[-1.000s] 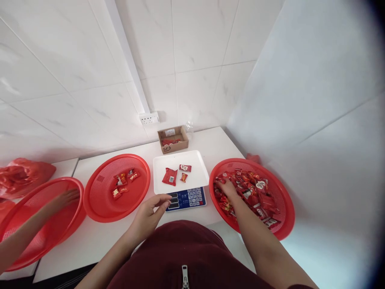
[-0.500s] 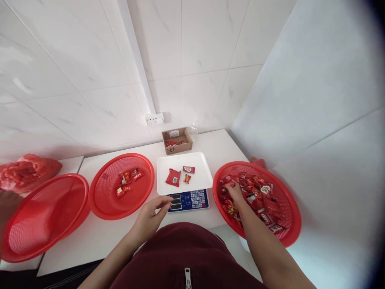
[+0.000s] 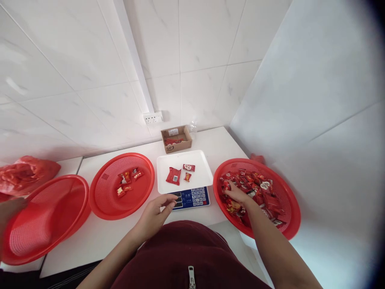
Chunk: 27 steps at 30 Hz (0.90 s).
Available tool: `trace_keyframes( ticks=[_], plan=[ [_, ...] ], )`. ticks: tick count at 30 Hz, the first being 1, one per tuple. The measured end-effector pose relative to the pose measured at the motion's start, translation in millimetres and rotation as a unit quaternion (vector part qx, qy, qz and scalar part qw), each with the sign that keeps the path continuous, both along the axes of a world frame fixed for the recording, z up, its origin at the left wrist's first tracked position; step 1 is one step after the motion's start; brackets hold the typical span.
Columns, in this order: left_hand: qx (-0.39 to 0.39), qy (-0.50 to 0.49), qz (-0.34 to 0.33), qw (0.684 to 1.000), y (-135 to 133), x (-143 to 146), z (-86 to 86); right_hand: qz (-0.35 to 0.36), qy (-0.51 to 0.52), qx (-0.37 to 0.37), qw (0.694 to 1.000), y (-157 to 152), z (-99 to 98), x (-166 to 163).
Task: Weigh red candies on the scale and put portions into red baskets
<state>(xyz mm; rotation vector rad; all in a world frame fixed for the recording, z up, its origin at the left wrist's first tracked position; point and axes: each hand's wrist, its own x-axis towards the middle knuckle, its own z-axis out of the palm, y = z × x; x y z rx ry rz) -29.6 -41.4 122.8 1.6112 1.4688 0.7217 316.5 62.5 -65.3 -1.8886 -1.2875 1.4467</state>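
My right hand (image 3: 237, 195) lies palm-down in the right red basket (image 3: 290, 218), fingers spread among several red snack packets (image 3: 258, 188). My left hand (image 3: 155, 214) hovers at the table's front edge beside the blue keypad of the scale (image 3: 191, 198), fingers loosely curled, nothing visible in them. The scale's white tray (image 3: 198, 176) carries a larger red packet (image 3: 174, 176) and two small ones (image 3: 188, 171).
A middle red basket (image 3: 104, 202) holds a few packets. A tilted red basket (image 3: 45, 224) stands far left, with another person's hand (image 3: 9, 208) at its rim. A red plastic bag (image 3: 24, 172), a cardboard box (image 3: 176, 139) and a wall socket (image 3: 152, 117) are behind.
My right hand slid nearer within the right basket. The other person's hand withdrew from inside the left basket to its left rim. My left hand barely moved.
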Motion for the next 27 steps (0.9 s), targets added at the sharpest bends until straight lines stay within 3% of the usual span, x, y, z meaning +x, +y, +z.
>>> trace_keyframes(
  ticks=[6,11,17,21,24,27],
  plan=[
    [-0.006,-0.007,0.001,1.0,-2,-2,-3.6,0.075,-0.028,-0.023,0.997,0,8.8,-10],
    [-0.024,-0.026,-0.005,0.999,-3,-2,-7.8,0.09,-0.066,-0.026,0.993,-2,3.6,-14],
    [-0.015,-0.033,-0.015,0.999,-2,-4,-8.3,0.12,-0.192,0.056,0.972,-4,-12.3,-13],
    [-0.023,-0.032,-0.015,0.999,-3,-5,-9.8,0.143,-0.217,0.069,0.963,-7,-17.3,-13],
    [-0.027,-0.031,-0.017,0.999,-4,-7,-11.7,0.116,-0.228,0.078,0.964,-7,-14.1,-14],
    [-0.026,-0.026,-0.018,0.999,-4,-7,-11.4,0.024,-0.226,0.122,0.966,-3,-1.7,-11]
  ],
)
